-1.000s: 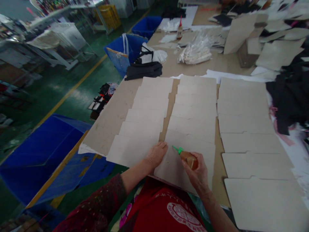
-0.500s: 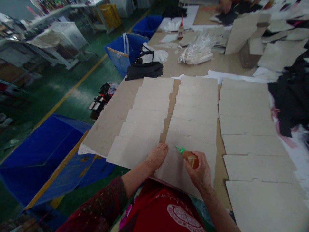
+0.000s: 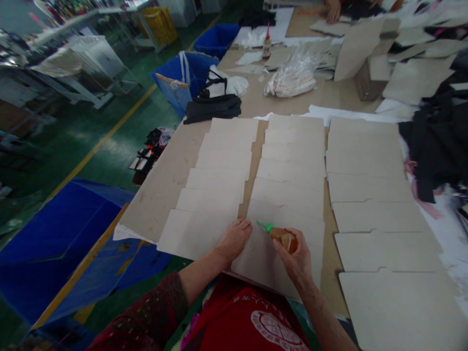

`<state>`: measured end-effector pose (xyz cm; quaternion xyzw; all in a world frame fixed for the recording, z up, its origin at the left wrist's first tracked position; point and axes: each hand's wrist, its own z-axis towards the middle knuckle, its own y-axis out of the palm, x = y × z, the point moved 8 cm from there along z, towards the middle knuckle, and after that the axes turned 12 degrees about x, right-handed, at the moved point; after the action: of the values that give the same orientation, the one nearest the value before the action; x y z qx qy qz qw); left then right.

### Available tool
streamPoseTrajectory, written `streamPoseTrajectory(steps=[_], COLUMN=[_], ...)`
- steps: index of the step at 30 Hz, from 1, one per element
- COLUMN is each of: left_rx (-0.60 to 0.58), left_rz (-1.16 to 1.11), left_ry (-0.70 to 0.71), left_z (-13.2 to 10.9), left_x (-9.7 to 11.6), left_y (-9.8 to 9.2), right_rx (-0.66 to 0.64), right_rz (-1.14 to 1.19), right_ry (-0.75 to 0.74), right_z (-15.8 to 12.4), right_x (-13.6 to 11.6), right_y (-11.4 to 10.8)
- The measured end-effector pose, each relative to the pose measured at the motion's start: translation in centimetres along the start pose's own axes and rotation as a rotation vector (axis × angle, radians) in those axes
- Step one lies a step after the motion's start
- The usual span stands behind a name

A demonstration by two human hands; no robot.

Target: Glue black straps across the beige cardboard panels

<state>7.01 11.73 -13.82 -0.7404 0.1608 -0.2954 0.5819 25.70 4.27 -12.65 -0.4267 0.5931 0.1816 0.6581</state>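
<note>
My right hand (image 3: 298,256) grips a glue bottle (image 3: 284,239) with amber contents and a green nozzle. The bottle is tilted, its tip pointing left, close over the nearest card (image 3: 270,270) of the middle column. My left hand (image 3: 236,237) lies flat, fingers stretched, at the gap between the left and middle columns. Pale grey cards overlap in three columns: the left column (image 3: 215,197), the middle one and the right column (image 3: 376,214). Whether glue is coming out of the tip is too small to tell.
Blue bins (image 3: 66,234) stand left of the table. A folded black item (image 3: 214,108) lies by its far left edge. Beyond are a clear plastic bag (image 3: 292,80), a red-tipped bottle (image 3: 267,46) and cardboard pieces. Another person's hand (image 3: 332,10) shows at the back. Black fabric (image 3: 438,141) lies right.
The bottle in my right hand has moved slightly left over the card, its tip now closer to my left hand. The whole view has shifted slightly. My left hand stays flat.
</note>
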Motion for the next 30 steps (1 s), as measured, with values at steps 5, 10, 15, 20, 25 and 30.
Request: streamPoseTrajectory(steps=[5, 10, 15, 20, 25, 30], left_rx=[-0.012, -0.059, -0.11, -0.14, -0.163, -0.16], left_rz=[0.036, 0.081, 0.113, 0.15, 0.17, 0.171], left_ry=[-0.032, -0.038, -0.031, -0.02, -0.018, -0.027], left_z=[0.5, 1.7, 2.8, 3.0, 3.0, 3.0], left_x=[-0.1, -0.9, -1.3, -1.2, -1.1, -1.2], left_y=[-0.2, 0.0, 0.3, 0.3, 0.1, 0.0], right_rx=[0.267, 0.453, 0.441, 0.407, 0.375, 0.365], right_rz=[0.425, 0.376, 0.039, -0.065, -0.121, -0.228], right_ry=[0.334, 0.339, 0.277, 0.231, 0.135, -0.03], right_z=[0.8, 0.4, -1.7, -2.4, -1.4, -0.5], right_x=[3.0, 5.2, 6.3, 5.6, 4.4, 2.7], right_y=[-4.3, -11.7, -14.9, -14.0, -13.1, -13.7])
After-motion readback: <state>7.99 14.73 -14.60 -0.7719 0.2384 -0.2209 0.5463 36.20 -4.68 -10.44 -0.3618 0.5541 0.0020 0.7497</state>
